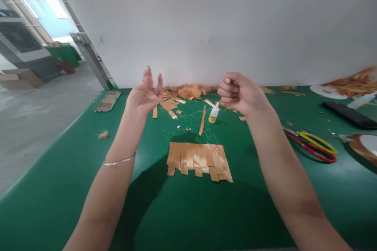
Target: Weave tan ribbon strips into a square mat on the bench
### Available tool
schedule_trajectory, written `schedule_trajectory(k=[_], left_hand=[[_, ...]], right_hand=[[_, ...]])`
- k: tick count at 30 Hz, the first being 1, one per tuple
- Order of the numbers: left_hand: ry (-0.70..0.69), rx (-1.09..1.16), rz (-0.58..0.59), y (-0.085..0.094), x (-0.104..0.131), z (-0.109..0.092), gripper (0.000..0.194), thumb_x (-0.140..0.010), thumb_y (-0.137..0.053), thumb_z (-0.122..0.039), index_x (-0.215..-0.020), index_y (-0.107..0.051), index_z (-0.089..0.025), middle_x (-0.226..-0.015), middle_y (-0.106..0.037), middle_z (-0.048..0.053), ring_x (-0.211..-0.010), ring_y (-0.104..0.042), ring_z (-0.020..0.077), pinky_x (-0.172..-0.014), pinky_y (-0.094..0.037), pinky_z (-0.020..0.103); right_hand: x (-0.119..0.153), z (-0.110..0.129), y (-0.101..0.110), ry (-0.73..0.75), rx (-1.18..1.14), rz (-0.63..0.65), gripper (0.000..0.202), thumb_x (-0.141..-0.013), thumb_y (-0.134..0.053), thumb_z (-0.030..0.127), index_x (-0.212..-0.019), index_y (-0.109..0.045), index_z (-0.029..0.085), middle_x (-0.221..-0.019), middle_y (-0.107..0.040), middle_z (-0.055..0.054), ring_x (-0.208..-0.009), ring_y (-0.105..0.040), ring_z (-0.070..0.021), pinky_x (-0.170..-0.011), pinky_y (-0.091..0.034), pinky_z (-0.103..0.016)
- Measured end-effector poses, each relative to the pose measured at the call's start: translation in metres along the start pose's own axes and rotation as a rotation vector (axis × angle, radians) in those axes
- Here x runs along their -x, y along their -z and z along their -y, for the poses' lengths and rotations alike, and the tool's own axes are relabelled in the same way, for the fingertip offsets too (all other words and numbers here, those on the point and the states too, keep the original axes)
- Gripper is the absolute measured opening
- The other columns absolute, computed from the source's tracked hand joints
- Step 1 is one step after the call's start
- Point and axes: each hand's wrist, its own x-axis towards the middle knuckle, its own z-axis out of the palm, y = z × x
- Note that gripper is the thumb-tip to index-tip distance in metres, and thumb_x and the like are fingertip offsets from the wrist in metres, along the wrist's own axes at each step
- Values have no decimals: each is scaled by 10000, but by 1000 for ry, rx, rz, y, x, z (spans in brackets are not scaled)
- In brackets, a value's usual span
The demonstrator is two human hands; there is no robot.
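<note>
My left hand (146, 93) is raised over the far part of the table, palm turned up, its fingers apart and nothing visible in it. My right hand (240, 92) is raised opposite, fingers curled in with the thumb against them; what they hold, if anything, is too small to make out. Between my forearms lies a panel of overlapping tan strips (197, 157), its near edge uneven. Beyond it a single tan strip (202, 120) lies beside a small white glue bottle (214, 113) with a yellow label, which stands upright just left of and below my right hand.
Cut strips (169, 104) and a heap of tan fibre (191, 91) lie along the white partition (188, 35). Scissors with red and yellow handles (316, 145) and a black case (349, 113) are at right. A phone (108, 100) lies near the green table's (73, 172) left edge.
</note>
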Motion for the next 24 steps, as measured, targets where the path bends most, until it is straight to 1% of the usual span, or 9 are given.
schedule_trajectory(k=[4,6,8,13,15,17,19,22,24], left_hand=[[116,47,187,-31,20,4,179,-845,-509,-109,-877,-635,-232,-1147,-640,-4,-1168,-571,233,-790,-500,292],[205,21,333,-48,31,15,49,-812,-610,-167,-828,-632,-207,-1029,-674,13,-1101,-614,252,-813,-508,318],[309,55,475,-62,42,31,99,-758,-689,-171,-839,-639,-199,-929,-689,8,-1006,-661,240,-865,-504,356],[613,11,756,-78,59,58,129,-743,-713,-136,-846,-635,-139,-814,-700,48,-863,-697,200,-866,-513,365],[642,-3,758,-76,57,60,103,-766,-685,-108,-843,-618,-120,-801,-699,56,-817,-697,170,-851,-522,339],[603,-10,674,-72,53,60,123,-790,-649,-70,-884,-588,-119,-765,-694,46,-762,-695,138,-798,-535,289],[565,-32,589,-69,49,60,168,-814,-614,-45,-943,-545,-127,-744,-692,39,-719,-693,123,-752,-542,258],[526,-59,511,-66,45,60,148,-856,-570,-56,-964,-499,-130,-744,-694,54,-702,-700,138,-748,-552,270],[523,-58,467,-67,45,59,127,-872,-548,-69,-967,-490,-129,-756,-697,65,-722,-709,159,-781,-553,295]], right_hand=[[1,3,3,110,38,-97,417,-717,-689,492,-589,-388,234,-487,-155,87,-421,-165,-84,-387,-160,-253],[2,4,1,152,66,-123,429,-731,-670,521,-593,-375,241,-492,-160,80,-426,-198,-96,-404,-194,-262],[2,5,-2,166,88,-128,443,-733,-656,548,-594,-365,243,-497,-169,74,-439,-230,-106,-422,-216,-270],[1,-1,-8,129,185,-147,390,-714,-673,537,-653,-427,240,-523,-276,64,-480,-312,-103,-455,-251,-262],[2,-3,-6,125,342,-198,319,-698,-707,470,-744,-505,227,-578,-408,50,-525,-383,-98,-493,-301,-251],[4,-2,-4,118,560,-187,312,-716,-699,439,-883,-576,206,-712,-553,9,-640,-491,-115,-579,-371,-256],[9,2,-3,53,765,-34,381,-759,-648,467,-1023,-612,195,-895,-633,-45,-808,-562,-161,-683,-414,-283],[17,6,-7,-75,1003,231,459,-767,-610,513,-1122,-632,224,-1087,-638,-75,-943,-574,-216,-732,-425,-306],[20,5,-14,-92,1153,241,419,-763,-607,496,-1086,-660,235,-1108,-636,-75,-916,-581,-221,-685,-419,-299]])
